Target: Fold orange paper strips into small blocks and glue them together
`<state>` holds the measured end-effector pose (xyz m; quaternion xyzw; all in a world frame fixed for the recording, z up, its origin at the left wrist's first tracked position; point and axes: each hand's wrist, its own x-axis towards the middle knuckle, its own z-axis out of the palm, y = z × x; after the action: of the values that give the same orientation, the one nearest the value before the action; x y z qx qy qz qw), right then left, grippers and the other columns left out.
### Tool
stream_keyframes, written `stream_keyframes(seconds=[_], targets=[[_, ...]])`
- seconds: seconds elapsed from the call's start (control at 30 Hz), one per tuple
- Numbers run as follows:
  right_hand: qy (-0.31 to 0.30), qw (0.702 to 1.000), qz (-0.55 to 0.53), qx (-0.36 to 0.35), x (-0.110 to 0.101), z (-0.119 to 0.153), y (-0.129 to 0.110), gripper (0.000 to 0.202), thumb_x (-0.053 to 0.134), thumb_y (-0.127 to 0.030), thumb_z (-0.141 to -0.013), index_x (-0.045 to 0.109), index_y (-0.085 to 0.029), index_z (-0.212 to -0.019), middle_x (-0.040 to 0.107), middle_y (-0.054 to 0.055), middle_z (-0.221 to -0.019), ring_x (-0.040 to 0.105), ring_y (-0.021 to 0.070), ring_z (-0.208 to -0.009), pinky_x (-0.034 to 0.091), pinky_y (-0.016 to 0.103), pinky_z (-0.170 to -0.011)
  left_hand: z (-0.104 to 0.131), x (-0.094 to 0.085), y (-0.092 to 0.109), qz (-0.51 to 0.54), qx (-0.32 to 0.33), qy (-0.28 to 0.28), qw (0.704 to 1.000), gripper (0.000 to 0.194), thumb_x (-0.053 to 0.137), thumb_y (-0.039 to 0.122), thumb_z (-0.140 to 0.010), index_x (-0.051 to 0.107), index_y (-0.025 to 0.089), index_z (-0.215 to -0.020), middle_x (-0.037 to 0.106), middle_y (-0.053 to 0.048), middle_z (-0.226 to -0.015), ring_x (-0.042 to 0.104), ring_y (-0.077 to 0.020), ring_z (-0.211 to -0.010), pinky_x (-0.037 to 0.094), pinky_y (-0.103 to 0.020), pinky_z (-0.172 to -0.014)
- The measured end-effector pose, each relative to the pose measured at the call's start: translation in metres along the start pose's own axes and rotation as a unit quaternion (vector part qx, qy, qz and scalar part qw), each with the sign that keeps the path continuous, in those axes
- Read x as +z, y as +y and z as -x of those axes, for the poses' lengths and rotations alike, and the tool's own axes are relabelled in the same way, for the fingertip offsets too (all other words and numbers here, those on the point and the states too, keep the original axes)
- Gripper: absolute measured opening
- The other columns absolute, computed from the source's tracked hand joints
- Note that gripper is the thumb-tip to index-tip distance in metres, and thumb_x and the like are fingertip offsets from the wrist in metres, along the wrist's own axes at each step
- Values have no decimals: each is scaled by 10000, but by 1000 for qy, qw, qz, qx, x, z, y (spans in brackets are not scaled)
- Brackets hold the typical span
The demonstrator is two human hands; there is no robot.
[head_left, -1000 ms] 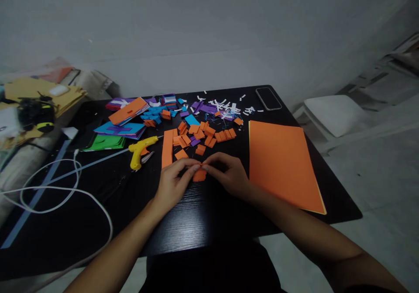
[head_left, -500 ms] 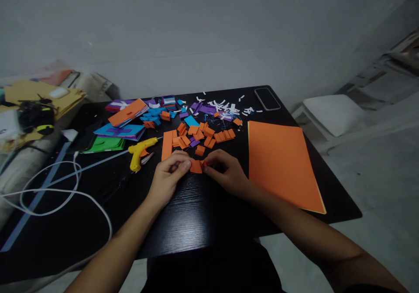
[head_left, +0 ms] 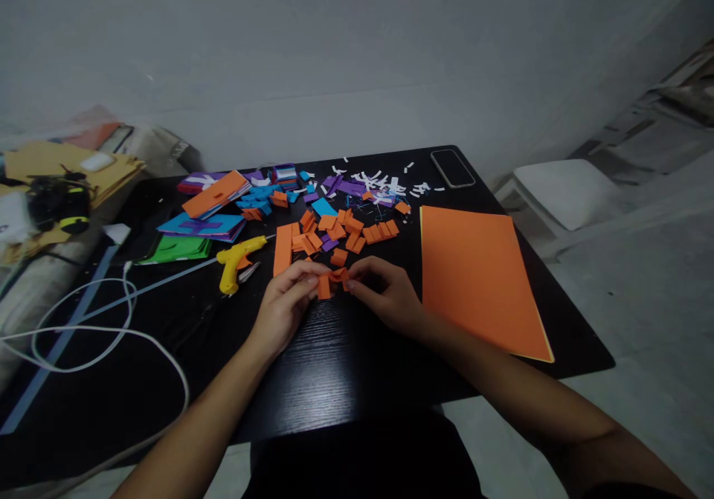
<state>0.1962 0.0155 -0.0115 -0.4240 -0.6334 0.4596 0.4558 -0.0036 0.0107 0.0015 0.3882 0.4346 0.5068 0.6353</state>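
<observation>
Both forearms came in from the near edge and met over the middle of the black tabletop (head_left: pixel 335 365). The left hand (head_left: pixel 284 307) and the right hand (head_left: pixel 387 300) sat close together, each pinching one end of a small folded orange piece (head_left: pixel 330 283). The left fingers (head_left: pixel 304 282) were closed on its left end, the right fingers (head_left: pixel 357 279) closed on its right end. The piece was held just above the tabletop, between the two hands, near the centre of the table.

Left of the hands, a white cable (head_left: pixel 100 335) looped across the near left part of the tabletop. A yellow glue gun (head_left: pixel 237 257) lay just left of the left hand, nozzle pointing right. Right of the hands, a large orange sheet (head_left: pixel 474 276) lay flat, reaching the near right edge.

Just beyond the hands, a long orange strip (head_left: pixel 282 248) lay beside a loose scatter of small orange pieces (head_left: pixel 349 231), with a few purple and blue bits mixed in. Further left sat a green sheet (head_left: pixel 175 248) and a stack of blue, purple and orange paper (head_left: pixel 209 209). Toward the far edge, white scraps (head_left: pixel 384 179) were strewn about. A phone (head_left: pixel 451 168) lay face up at the far right corner.
</observation>
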Motion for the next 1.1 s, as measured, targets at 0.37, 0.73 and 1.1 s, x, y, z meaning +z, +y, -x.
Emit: stream_keyframes(seconds=[0.37,0.73,1.1], targets=[[-10,999,-37,8,2,1,2,312,735,-283,-883,677,-240,-1186,738,16,-910,716,172,-857,572,317,-824,0,-5,-6,-94,66,3,993,201,817,212,-753,776,187,-949,760,-36,-850,674,-140,-691,535,-230,-636],[-9,1000,7,-18,1,-2,1,68,728,-263,-900,756,-217,-941,767,29,-934,715,183,-870,563,320,-819,0,-5,-6,-90,30,-18,995,267,792,418,-849,691,171,-865,756,-37,-790,722,-176,-675,605,-291,-651],[-29,999,-13,-4,2,1,2,169,753,-274,-876,712,-216,-1029,757,34,-973,725,190,-905,587,342,-859,0,-6,-5,-136,44,5,990,276,766,412,-873,629,177,-825,669,20,-636,568,-97,-506,445,-210,-528]])
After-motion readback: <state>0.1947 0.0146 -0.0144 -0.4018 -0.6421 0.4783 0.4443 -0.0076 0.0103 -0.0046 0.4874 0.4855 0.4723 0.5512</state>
